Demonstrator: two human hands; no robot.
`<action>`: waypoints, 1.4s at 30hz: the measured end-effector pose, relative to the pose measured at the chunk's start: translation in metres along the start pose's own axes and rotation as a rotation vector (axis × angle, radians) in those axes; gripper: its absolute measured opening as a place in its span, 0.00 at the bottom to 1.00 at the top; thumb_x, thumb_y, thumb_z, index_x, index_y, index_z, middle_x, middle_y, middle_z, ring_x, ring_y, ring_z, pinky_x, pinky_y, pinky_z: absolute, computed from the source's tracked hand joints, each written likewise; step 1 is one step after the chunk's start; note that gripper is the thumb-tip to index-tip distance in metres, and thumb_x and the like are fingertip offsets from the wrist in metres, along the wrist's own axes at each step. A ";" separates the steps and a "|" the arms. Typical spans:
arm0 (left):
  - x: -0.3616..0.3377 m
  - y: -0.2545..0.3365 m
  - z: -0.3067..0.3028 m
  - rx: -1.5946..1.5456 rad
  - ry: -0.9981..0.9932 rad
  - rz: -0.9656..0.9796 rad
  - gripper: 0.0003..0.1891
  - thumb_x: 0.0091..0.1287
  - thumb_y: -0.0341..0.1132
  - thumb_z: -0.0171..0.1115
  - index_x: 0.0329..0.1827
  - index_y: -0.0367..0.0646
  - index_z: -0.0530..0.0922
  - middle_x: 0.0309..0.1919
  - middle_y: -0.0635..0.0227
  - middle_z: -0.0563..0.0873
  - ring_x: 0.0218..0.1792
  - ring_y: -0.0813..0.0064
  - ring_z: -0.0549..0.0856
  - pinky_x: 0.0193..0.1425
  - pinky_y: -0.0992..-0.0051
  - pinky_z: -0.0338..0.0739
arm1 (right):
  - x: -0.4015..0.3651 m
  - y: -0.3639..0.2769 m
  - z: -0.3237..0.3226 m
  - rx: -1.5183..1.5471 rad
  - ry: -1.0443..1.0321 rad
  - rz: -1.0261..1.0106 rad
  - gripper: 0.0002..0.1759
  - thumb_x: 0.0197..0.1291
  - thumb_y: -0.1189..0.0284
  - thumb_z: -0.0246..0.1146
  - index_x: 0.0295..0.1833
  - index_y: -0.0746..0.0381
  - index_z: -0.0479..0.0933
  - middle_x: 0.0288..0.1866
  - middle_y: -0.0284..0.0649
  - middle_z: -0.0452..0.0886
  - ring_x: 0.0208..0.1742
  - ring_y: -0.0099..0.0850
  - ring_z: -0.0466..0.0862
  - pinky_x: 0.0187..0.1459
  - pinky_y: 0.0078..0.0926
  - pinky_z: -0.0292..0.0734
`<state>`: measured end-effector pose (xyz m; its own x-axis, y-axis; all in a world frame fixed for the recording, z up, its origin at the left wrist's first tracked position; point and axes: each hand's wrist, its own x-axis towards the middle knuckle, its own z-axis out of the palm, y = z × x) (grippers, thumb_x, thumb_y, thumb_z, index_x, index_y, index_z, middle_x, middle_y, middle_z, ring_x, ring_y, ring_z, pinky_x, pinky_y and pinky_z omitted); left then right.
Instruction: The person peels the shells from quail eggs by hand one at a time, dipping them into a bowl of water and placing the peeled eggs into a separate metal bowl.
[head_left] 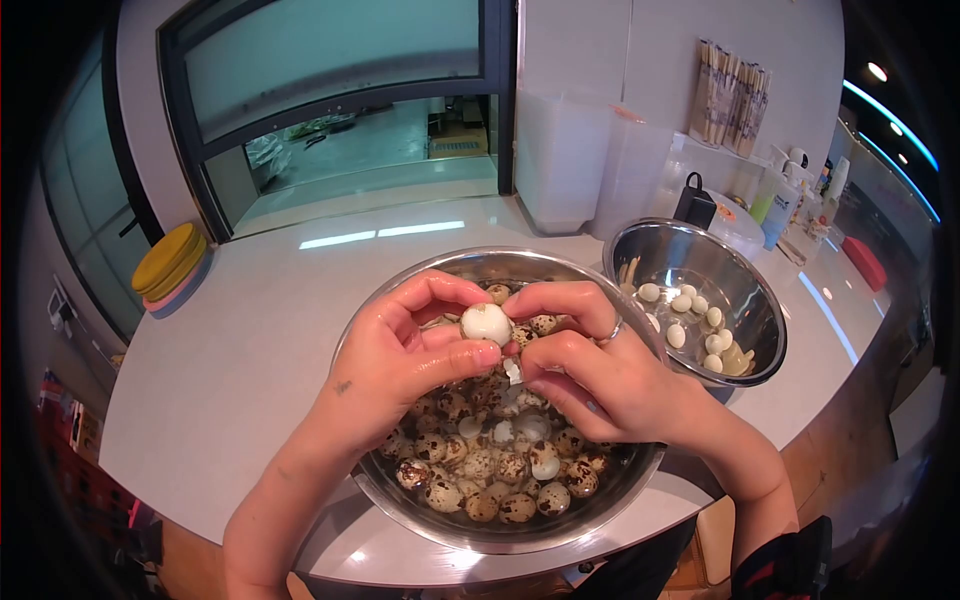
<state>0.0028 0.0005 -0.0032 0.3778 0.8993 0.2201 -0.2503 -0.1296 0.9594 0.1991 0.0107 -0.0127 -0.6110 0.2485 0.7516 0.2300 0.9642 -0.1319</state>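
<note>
Between the thumb and fingers of my left hand [400, 345] is a white quail egg [486, 324], its visible side bare of shell. My right hand [600, 360] is closed beside it, index fingertip at the egg's right edge. A scrap of eggshell [513, 371] shows at the right hand's curled fingertips. Both hands are above a large steel bowl [400, 522] of water. Many speckled quail eggs [480, 505] lie in it, some with cracked shells, among loose white shell pieces [503, 432].
At the right stands a smaller steel bowl [770, 375] with several peeled eggs [676, 335] and pale gloves [738, 360]. Yellow and pink round stacked items [168, 262] are on the counter's left. Behind are a tall translucent container [560, 165], a black box [694, 205] and bottles [775, 205].
</note>
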 end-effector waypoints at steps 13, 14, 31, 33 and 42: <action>-0.007 -0.003 0.009 0.057 -0.135 0.090 0.17 0.55 0.24 0.65 0.47 0.35 0.71 0.43 0.67 0.77 0.47 0.80 0.77 0.52 0.79 0.74 | -0.001 0.000 -0.001 0.023 0.137 0.092 0.14 0.49 0.72 0.65 0.40 0.65 0.72 0.39 0.43 0.75 0.39 0.38 0.78 0.36 0.28 0.75; -0.007 -0.001 0.010 0.081 -0.145 0.073 0.17 0.55 0.23 0.65 0.46 0.35 0.70 0.42 0.66 0.77 0.46 0.79 0.78 0.52 0.80 0.75 | -0.002 -0.001 -0.002 0.018 0.129 0.063 0.14 0.49 0.73 0.65 0.41 0.65 0.73 0.38 0.43 0.75 0.37 0.37 0.78 0.36 0.28 0.75; -0.011 -0.003 0.015 0.248 -0.135 0.107 0.14 0.54 0.22 0.65 0.42 0.33 0.70 0.39 0.66 0.77 0.44 0.77 0.80 0.50 0.80 0.78 | -0.002 -0.002 -0.002 0.015 0.148 0.030 0.07 0.48 0.83 0.60 0.34 0.67 0.70 0.31 0.43 0.73 0.31 0.39 0.75 0.32 0.30 0.71; -0.011 -0.001 0.013 0.184 -0.158 0.036 0.16 0.56 0.22 0.63 0.47 0.34 0.70 0.41 0.65 0.76 0.44 0.77 0.80 0.51 0.80 0.77 | -0.003 -0.002 -0.004 0.029 0.171 0.101 0.07 0.49 0.82 0.60 0.34 0.67 0.70 0.31 0.43 0.73 0.31 0.39 0.75 0.31 0.31 0.70; -0.006 0.004 0.011 -0.010 -0.136 -0.083 0.22 0.52 0.21 0.64 0.51 0.34 0.70 0.48 0.64 0.75 0.48 0.75 0.78 0.51 0.77 0.75 | -0.002 -0.003 -0.002 0.017 0.159 0.019 0.06 0.50 0.82 0.60 0.34 0.67 0.70 0.31 0.43 0.74 0.33 0.38 0.76 0.33 0.28 0.72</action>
<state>0.0098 -0.0098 0.0015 0.5150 0.8417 0.1622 -0.2214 -0.0522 0.9738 0.2009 0.0074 -0.0125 -0.4789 0.2507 0.8413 0.2273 0.9611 -0.1571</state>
